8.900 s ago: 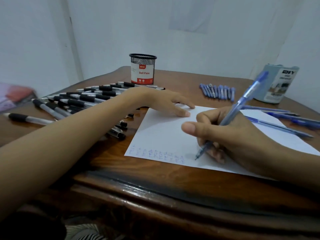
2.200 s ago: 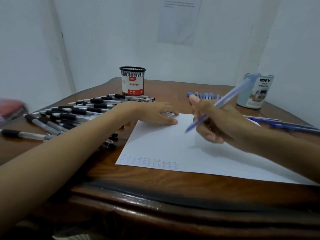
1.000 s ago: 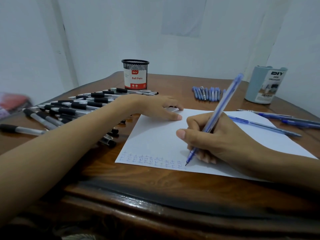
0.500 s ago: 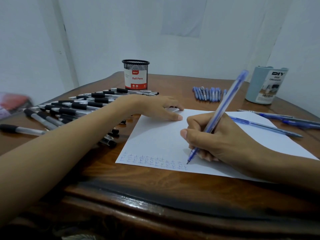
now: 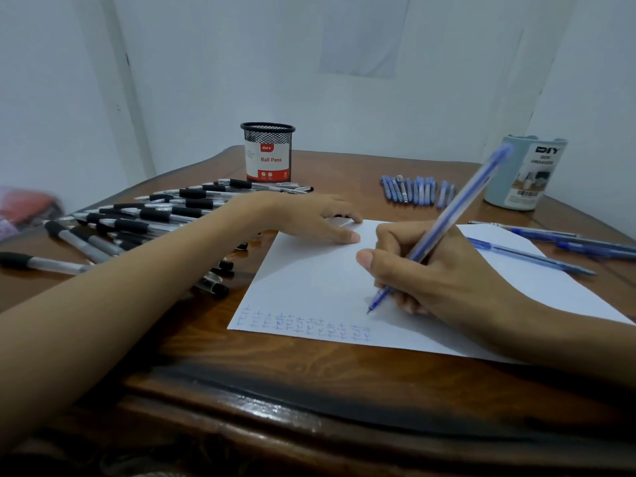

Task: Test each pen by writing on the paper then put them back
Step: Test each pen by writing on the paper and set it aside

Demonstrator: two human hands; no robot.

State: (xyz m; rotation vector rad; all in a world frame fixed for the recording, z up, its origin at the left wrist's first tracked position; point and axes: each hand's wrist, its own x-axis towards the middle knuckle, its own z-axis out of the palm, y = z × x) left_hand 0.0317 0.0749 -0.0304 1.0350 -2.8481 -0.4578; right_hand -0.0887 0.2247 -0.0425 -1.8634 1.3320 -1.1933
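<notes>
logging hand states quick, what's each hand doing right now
Left hand: open, fingers resting on the paper.
Right hand: grips the blue pen.

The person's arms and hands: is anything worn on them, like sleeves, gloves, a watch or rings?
Nothing worn shows. The left forearm and right forearm are bare to the picture's edge, with no sleeve or cuff in view. The left hand and right hand have no gloves, and no watch, bracelet or ring is visible. The thumbnails look short and unpainted.
</notes>
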